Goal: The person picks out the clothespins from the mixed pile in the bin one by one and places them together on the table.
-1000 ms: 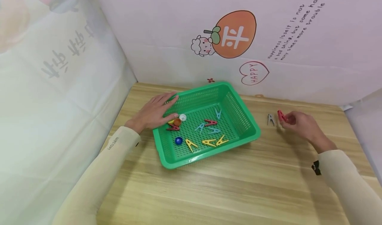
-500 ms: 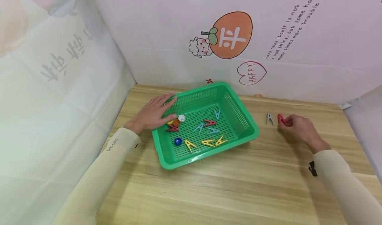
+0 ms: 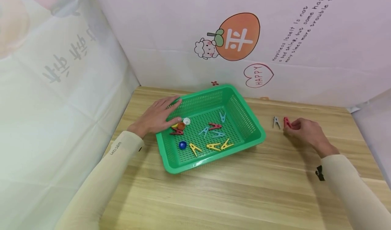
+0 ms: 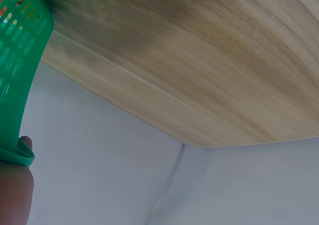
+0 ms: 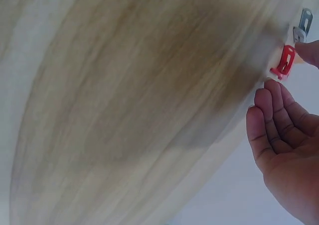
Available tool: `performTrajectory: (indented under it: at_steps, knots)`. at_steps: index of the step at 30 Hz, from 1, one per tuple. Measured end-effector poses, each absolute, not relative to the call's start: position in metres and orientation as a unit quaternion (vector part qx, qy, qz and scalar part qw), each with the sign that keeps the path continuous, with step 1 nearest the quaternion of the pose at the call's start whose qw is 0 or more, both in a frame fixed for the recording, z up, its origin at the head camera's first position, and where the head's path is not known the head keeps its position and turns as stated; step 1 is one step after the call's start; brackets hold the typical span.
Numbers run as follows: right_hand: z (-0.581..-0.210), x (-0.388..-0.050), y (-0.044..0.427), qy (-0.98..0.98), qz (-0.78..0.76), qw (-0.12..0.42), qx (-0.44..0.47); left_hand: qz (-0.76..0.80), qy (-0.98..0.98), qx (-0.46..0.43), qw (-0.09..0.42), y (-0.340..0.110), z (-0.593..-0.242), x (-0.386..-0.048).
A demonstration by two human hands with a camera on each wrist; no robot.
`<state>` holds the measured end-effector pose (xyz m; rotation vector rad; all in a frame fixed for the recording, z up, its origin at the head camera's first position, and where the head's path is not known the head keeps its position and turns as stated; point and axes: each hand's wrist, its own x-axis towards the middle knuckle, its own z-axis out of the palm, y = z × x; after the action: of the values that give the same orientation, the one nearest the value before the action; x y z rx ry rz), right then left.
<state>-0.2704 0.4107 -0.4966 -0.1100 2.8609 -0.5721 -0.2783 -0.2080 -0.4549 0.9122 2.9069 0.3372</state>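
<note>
right hand at the far right of the tabletop, thumb and fingers pinching a red clothespin, its lower part hidden behind the fingers in the head view. the red clothespin is near the back edge of the tabletop; a grey clothespin stands just beside it, legs apart, a narrow gap between the two. left hand rests over the left end of a green basket, fingers fairly straight along the rim, thumb spread away and reaching in over the contents. the basket fills the ground between the hands, its raised wall facing the right hand, well apart from the red clothespin. inside: three blue clothespins, three yellow clothespins along the near side, two dark red clothespins, and four caps. the white cap, brown cap and yellow cap crowd near the left thumb, the yellow one partly covered; the blue cap lies nearer the viewer. printed cloth hangs close behind the tabletop.
</note>
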Motion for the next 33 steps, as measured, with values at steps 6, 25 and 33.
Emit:
performTrajectory:
  at_steps: [6, 25, 33]
  knots:
    - [-0.488, -0.27, 0.419, 0.974, -0.196, 0.103, -0.038, 0.104, 0.947, 0.302, 0.032, -0.207, -0.451, -0.281]
    - [-0.454, -0.283, 0.381, 0.974, -0.215, 0.006, -0.063, 0.109, 0.941, 0.32, 0.011, -0.203, -0.459, -0.279]
    - [-0.44, -0.288, 0.354, 0.968, -0.238, -0.004, -0.078, 0.109, 0.94, 0.322, -0.001, -0.205, -0.456, -0.276]
